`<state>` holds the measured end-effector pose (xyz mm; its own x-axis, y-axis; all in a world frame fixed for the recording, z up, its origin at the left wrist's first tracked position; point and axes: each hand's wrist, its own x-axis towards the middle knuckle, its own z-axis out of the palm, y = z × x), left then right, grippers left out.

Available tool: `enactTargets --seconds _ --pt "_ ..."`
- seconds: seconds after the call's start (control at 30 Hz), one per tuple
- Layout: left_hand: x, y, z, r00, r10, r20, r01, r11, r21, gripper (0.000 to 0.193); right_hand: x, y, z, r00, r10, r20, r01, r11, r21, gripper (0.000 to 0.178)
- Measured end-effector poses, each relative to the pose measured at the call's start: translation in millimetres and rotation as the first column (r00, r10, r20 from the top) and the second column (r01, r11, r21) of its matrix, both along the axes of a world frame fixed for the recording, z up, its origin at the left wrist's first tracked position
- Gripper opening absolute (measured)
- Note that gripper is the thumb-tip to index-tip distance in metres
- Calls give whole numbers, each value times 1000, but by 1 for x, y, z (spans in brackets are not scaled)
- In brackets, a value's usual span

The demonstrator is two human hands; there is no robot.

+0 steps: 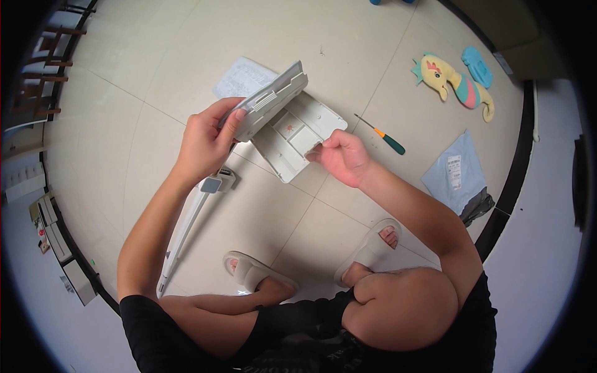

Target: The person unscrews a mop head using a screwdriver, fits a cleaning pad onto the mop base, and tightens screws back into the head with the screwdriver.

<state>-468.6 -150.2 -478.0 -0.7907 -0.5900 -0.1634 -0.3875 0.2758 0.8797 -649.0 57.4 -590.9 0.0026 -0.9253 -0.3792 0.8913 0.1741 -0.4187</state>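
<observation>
A pale grey plastic panel (277, 93) with a slotted edge is gripped by my left hand (208, 140), thumb on the near face and fingers behind. Below and to its right, tilted open at an angle to the panel, is a shallow white plastic housing (280, 158) with inner ribs and a small reddish mark inside. My right hand (348, 160) pinches the right edge of this housing. Whether panel and housing are joined, I cannot tell. Beneath my left forearm a long white bar (185, 227) with a grey square joint (211, 184) slants across the floor.
A screwdriver (389, 143) with a green and orange handle lies right of the housing. Beyond it are a yellow seahorse plush toy (460, 87), a blue object (477, 67) and a grey-blue plastic mailing bag (456, 168). A printed sheet (241, 77) lies behind the panel.
</observation>
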Motion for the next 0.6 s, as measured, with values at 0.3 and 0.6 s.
enactTargets --seconds 0.3,0.6 --pt "2 -4 2 1000 19 -11 -18 999 32 30 4 -1 6 997 -59 51 58 998 10 29" --pt "2 -19 7 999 8 32 -10 998 55 37 3 -4 8 1000 -17 -17 16 999 -43 29"
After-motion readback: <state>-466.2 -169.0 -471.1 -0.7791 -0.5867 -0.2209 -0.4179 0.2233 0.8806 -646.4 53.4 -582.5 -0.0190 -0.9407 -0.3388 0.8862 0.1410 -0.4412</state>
